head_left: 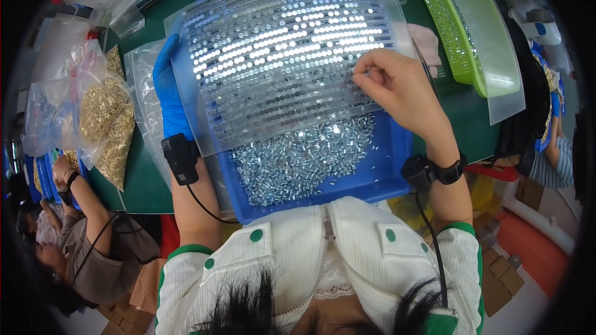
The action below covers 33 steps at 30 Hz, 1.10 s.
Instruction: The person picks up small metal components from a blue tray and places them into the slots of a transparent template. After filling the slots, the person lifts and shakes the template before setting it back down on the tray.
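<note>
A clear plastic board (261, 125) lies tilted over a blue bin, its long rows filled with small round silvery metal pieces (288, 43). My left hand (166, 90), in a blue glove, grips the board's left edge. Over the right part of the rows, my bare right hand (397, 87) has its fingers curled and pinched. Whatever the fingertips hold, if anything, is too small to make out. Below the board's near edge, loose small silvery metal cylinders (298, 161) lie heaped in the blue bin (388, 170).
A green basket (456, 56) holding small shiny pieces stands at the right, a translucent sheet (493, 37) leaning over it. Plastic bags of gold-coloured metal parts (102, 108) lie at the left on the green table (149, 189). Other people work at both sides.
</note>
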Motion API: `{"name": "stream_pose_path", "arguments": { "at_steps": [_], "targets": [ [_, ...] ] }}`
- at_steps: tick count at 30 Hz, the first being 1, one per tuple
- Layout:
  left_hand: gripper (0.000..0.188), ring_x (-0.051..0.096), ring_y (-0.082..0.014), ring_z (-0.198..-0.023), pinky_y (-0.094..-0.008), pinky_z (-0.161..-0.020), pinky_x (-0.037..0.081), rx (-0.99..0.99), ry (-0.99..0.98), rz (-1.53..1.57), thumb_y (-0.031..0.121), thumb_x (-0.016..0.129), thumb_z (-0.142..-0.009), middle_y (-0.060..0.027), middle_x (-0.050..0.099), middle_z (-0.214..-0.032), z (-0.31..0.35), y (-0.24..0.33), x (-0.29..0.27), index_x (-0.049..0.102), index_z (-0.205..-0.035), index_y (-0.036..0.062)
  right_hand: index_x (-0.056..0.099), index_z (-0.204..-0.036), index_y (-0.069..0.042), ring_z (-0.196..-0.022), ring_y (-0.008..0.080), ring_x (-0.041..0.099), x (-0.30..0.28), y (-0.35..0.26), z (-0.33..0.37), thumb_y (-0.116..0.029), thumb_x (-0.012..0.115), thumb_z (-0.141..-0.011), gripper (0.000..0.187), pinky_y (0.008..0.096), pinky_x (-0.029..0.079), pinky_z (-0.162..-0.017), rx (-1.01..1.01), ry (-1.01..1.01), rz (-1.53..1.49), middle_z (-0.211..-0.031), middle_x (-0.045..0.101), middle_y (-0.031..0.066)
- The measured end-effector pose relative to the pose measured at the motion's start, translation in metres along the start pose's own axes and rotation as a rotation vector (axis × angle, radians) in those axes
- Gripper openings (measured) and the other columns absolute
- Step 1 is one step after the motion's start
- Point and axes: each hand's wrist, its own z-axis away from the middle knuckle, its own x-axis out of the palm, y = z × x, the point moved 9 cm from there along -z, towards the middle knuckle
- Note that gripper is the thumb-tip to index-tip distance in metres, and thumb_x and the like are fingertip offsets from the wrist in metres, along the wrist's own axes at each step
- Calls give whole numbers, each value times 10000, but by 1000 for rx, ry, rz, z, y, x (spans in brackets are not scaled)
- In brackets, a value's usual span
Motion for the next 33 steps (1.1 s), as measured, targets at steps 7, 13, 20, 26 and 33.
{"name": "stream_pose_path", "arguments": {
  "at_steps": [7, 13, 20, 26, 33],
  "targets": [
    [433, 448, -276, -1179, -382, -1031, 321, -148, -452, 154, 106, 434, -889, -181, 450, -1291, -2, -6, 18, 378, -1290, -49, 580, -845, -49, -532, 178, 423, 20, -28, -7, -99, 655, -743, 136, 284, 364, -516, -274, 1, 205, -599, 410, 50],
    [433, 437, -278, -1190, -390, -1044, 306, -220, -616, 250, 103, 427, -892, -181, 447, -1292, 4, -8, 31, 372, -1294, -46, 574, -836, -38, -539, 131, 436, 19, -23, -12, -120, 635, -781, 116, 283, 360, -496, -217, -18, 161, -600, 420, 29],
    [440, 438, -284, -1189, -399, -1035, 319, -24, -79, 92, 113, 433, -891, -198, 451, -1279, -7, -4, -3, 369, -1295, -49, 576, -885, -24, -535, 63, 366, -14, 25, 3, -155, 546, -870, 136, 189, 306, -447, 186, -48, -1106, -652, 441, -10],
    [427, 475, -289, -1148, -396, -1014, 347, -132, -418, 115, 138, 445, -892, -207, 474, -1251, 4, -7, 22, 396, -1272, -50, 577, -927, -10, -562, 60, 363, -19, 61, 23, -123, 492, -898, 144, 163, 302, -457, 310, 46, -1020, -701, 488, -5],
    [416, 512, -286, -1101, -393, -986, 375, -181, -392, 79, 173, 455, -894, -206, 500, -1220, 1, -9, 11, 425, -1245, -46, 605, -996, -16, -568, 116, 465, -14, 18, 27, -78, 535, -862, 164, 242, 383, -517, -19, 10, -144, -711, 553, 29]
  ]
}}
